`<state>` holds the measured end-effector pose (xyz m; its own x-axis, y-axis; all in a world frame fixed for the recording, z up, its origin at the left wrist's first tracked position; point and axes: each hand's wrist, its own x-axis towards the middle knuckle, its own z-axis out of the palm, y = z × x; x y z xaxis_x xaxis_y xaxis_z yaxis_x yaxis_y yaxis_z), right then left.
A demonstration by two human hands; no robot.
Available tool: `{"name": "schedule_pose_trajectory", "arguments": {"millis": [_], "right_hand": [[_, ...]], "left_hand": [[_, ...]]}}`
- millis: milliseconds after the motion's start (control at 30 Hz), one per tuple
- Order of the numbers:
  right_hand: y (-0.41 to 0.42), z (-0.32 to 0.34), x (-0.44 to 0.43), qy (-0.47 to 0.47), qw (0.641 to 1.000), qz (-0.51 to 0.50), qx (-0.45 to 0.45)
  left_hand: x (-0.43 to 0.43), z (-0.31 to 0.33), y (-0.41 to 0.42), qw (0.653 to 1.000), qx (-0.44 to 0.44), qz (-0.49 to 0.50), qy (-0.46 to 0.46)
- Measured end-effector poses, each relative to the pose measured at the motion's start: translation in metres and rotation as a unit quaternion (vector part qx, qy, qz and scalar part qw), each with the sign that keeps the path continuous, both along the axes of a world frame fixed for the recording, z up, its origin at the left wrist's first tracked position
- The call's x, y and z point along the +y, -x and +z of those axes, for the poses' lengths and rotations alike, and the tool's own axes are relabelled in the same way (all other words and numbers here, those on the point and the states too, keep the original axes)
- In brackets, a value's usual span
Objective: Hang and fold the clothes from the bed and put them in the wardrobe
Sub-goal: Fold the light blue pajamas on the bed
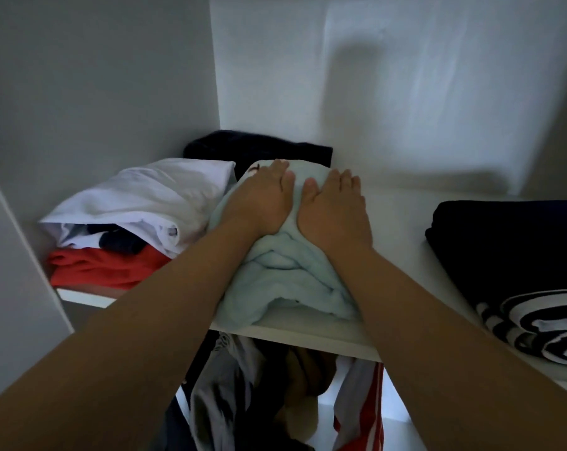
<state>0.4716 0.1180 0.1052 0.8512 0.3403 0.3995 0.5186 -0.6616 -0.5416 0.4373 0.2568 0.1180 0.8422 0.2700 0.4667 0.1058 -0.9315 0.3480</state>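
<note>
Two hands lie flat, side by side, on a folded light blue garment (282, 278) in the middle of a white wardrobe shelf (393, 219). The left hand (261, 198) and the right hand (332, 206) have straight fingers pointing toward the back wall (406, 92), palms pressing down on the cloth and thumbs nearly meeting; neither curls round anything.

Along its left side the blue garment touches a white folded garment (152, 193), which sits on a red garment (103, 266) close to the wardrobe's left side wall (96, 92); a bit of navy cloth shows between the two. Behind the fingertips a dark garment (243, 146) fills the space up to the back wall. To the right a bare strip of shelf separates the blue garment from a navy folded garment (510, 249) lying over a navy-and-white striped piece (536, 323). The blue garment's near edge reaches the shelf's front lip, under which hanging clothes (243, 385) show.

The blue garment is soft and thick, loosely folded, with rounded rolls and creases bunched at its near end and a smoother, flattened top under the palms.
</note>
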Motion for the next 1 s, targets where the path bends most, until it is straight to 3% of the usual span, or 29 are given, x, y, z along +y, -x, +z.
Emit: {"name": "schedule_pose_trajectory", "arguments": {"millis": [200, 300, 500, 633, 767, 1000], "right_hand": [[0.005, 0.016, -0.017, 0.045, 0.996, 0.057, 0.047], [0.015, 0.036, -0.029, 0.079, 0.992, 0.068, 0.067], [0.048, 0.086, -0.041, 0.104, 0.992, 0.067, 0.006], [0.068, 0.106, -0.056, 0.052, 0.996, 0.053, -0.045], [0.085, 0.116, -0.074, 0.083, 0.993, 0.060, -0.058], [0.106, 0.109, -0.132, 0.018, 0.999, 0.039, -0.031]], "left_hand": [[-0.017, 0.018, 0.017, 0.996, 0.070, 0.001, -0.064], [-0.029, 0.044, 0.033, 0.996, 0.090, 0.015, -0.011], [-0.048, 0.089, 0.064, 0.997, 0.058, 0.027, 0.041], [-0.064, 0.095, 0.082, 0.995, 0.022, 0.008, 0.095], [-0.079, 0.096, 0.102, 0.999, -0.003, 0.006, 0.042], [-0.124, 0.099, 0.144, 0.997, -0.067, -0.031, 0.031]]}}
